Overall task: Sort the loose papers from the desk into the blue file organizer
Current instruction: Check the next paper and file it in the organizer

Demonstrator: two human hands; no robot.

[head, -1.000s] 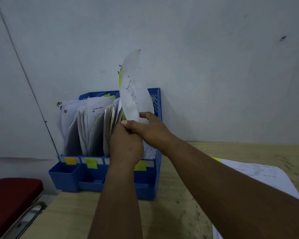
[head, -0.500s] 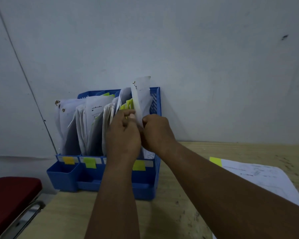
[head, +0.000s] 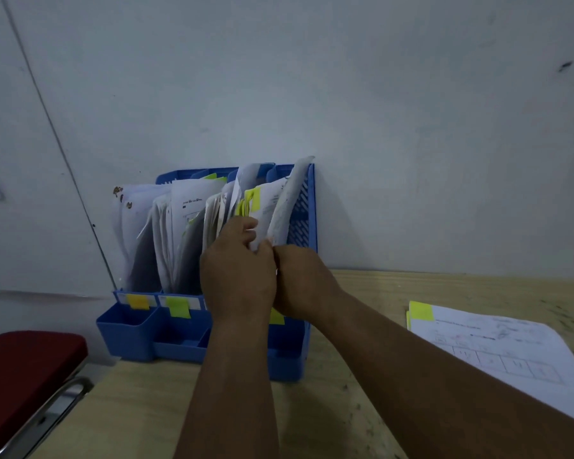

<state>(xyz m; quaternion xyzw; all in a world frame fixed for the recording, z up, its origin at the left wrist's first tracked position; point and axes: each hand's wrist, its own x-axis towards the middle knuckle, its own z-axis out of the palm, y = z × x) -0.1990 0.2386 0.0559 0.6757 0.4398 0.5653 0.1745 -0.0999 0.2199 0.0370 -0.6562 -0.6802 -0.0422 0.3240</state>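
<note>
On the tabletop [head: 362,409] a stack of papers [head: 497,342] with a yellow tab waits at the right, its print too blurred to read. Beyond, the left hand [head: 237,276] parts filed sheets with curled fingers [head: 249,226], while the right hand [head: 300,279] pinches a sheet [head: 287,200] into the blue organizer's [head: 304,210] rightmost slot. Judged next: seat it fully, then let go

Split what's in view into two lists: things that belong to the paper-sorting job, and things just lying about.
Part of the job:
blue file organizer
sheet being filed
left hand
right hand
loose papers on the desk

Just lying about:
red chair seat
wooden desk
</note>
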